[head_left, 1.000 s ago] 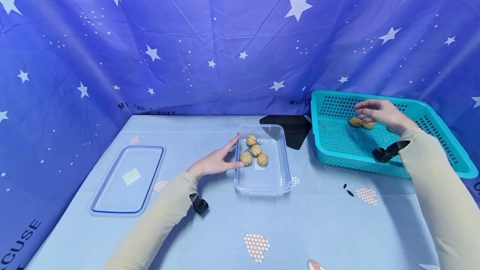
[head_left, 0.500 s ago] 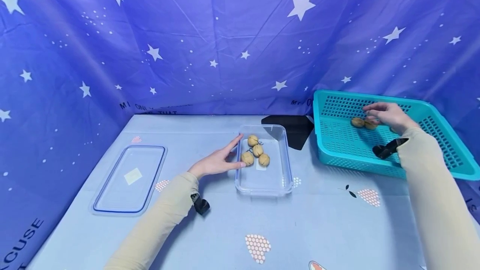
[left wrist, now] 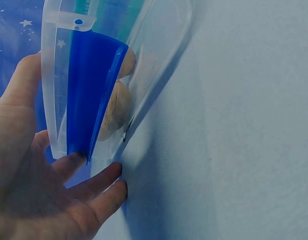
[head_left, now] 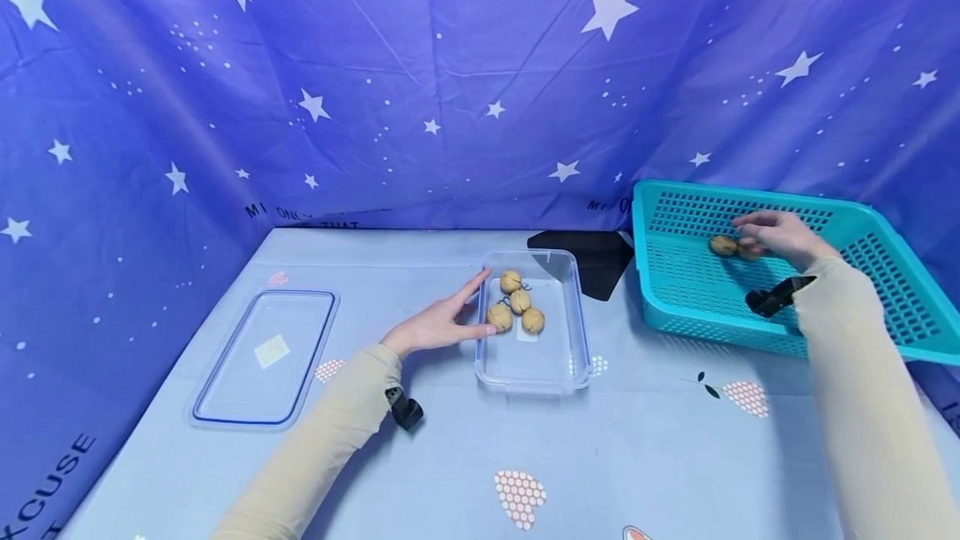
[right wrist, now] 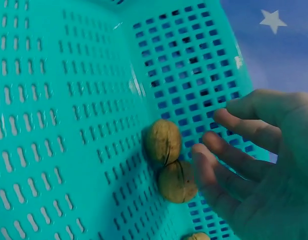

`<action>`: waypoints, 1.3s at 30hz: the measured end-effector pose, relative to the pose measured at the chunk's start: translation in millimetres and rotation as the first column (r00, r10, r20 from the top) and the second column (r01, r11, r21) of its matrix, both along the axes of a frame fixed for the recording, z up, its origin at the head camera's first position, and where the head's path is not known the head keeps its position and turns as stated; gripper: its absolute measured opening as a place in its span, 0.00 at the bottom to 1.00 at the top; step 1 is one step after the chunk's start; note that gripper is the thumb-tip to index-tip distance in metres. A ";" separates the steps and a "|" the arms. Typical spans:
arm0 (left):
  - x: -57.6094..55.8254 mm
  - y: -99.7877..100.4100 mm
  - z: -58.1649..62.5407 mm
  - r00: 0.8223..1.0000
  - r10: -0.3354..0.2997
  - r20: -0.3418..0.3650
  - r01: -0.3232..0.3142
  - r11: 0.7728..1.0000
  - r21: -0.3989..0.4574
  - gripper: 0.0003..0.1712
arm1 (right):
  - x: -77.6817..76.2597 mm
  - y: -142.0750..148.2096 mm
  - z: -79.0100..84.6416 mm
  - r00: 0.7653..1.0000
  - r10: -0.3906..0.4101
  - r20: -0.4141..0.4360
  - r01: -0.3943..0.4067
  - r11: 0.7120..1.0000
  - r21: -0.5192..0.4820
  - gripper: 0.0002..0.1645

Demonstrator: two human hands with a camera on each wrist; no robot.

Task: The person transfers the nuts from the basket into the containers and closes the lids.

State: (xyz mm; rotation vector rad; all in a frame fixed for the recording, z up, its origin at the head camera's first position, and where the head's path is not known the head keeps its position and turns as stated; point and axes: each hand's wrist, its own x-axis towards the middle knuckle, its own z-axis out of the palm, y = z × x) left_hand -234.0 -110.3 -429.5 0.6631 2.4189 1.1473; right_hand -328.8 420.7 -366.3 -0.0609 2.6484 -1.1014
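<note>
My left hand (head_left: 435, 325) rests against the left side of a clear plastic box (head_left: 534, 372), thumb and fingers spread along its wall. Several walnuts (head_left: 520, 301) lie inside, grouped toward that side. A blue locking flap (left wrist: 89, 95) hangs on the box wall beside my left fingers (left wrist: 108, 200) in the left wrist view. Over at the right, my right hand (head_left: 786, 238) reaches down into a turquoise basket (head_left: 675, 294). Its fingers (right wrist: 206, 167) are loosely bent right beside two touching walnuts (right wrist: 177, 181), nothing held between them. A third walnut (right wrist: 198, 236) shows at the bottom edge of the right wrist view.
A clear lid (head_left: 262, 357) with a blue seal lies flat at the left of the table. Between box and basket, a black patch (head_left: 592, 261) sits near the back. A starry blue curtain (head_left: 450, 65) closes off the back and sides.
My right hand has shifted slightly right and lower within the basket, closer over the walnuts. My left hand stays at the box. The whole head view has drifted a little.
</note>
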 end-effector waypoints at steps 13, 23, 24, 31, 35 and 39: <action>1.3 -0.6 1.4 1.000 -0.004 -0.001 0.004 1.000 -0.006 0.53 | -4.8 -2.7 -14.3 0.983 0.070 0.172 -0.059 0.996 -0.069 0.44; 0.0 -1.6 -0.2 1.000 0.011 0.015 -0.011 1.000 -0.008 0.53 | -8.8 -4.2 -18.3 0.945 0.185 0.270 -0.167 0.982 -0.089 0.42; -0.3 -1.7 -0.1 1.000 0.010 0.011 -0.010 1.000 -0.007 0.53 | -9.1 -4.5 -18.5 0.940 0.197 0.277 -0.177 0.980 -0.093 0.41; -1.5 -1.7 0.7 1.000 0.003 0.005 -0.003 1.000 -0.011 0.53 | -9.2 -5.6 -17.9 0.896 0.356 0.264 -0.295 0.924 -0.243 0.22; -1.6 -1.9 0.2 1.000 0.007 0.006 -0.007 1.000 -0.013 0.53 | -10.7 -10.6 -18.8 0.882 0.408 0.238 -0.348 0.902 -0.257 0.25; -1.2 -2.1 -0.6 1.000 0.008 0.006 -0.008 1.000 -0.013 0.54 | -13.0 -15.5 -20.1 0.880 0.409 0.242 -0.345 0.900 -0.266 0.24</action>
